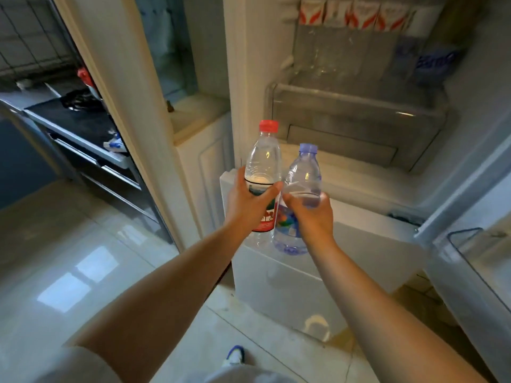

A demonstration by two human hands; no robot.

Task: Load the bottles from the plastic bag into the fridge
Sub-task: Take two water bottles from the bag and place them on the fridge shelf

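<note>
My left hand (246, 205) grips a clear water bottle with a red cap and red label (262, 158) around its middle. My right hand (312, 217) grips a clear bottle with a pale blue cap and blue label (302, 172). Both bottles stand upright, side by side and touching, in front of the open fridge (345, 172). On a shelf inside the fridge stand several bottles with red and white labels (354, 15) and one with a blue label (434, 62). The plastic bag is not in view.
A clear crisper drawer (356, 111) sits below the fridge shelf. The fridge door (475, 258) hangs open at the right with a clear door bin. A kitchen counter with a stove (80, 111) is at the left. Glossy floor tiles (69, 272) lie below.
</note>
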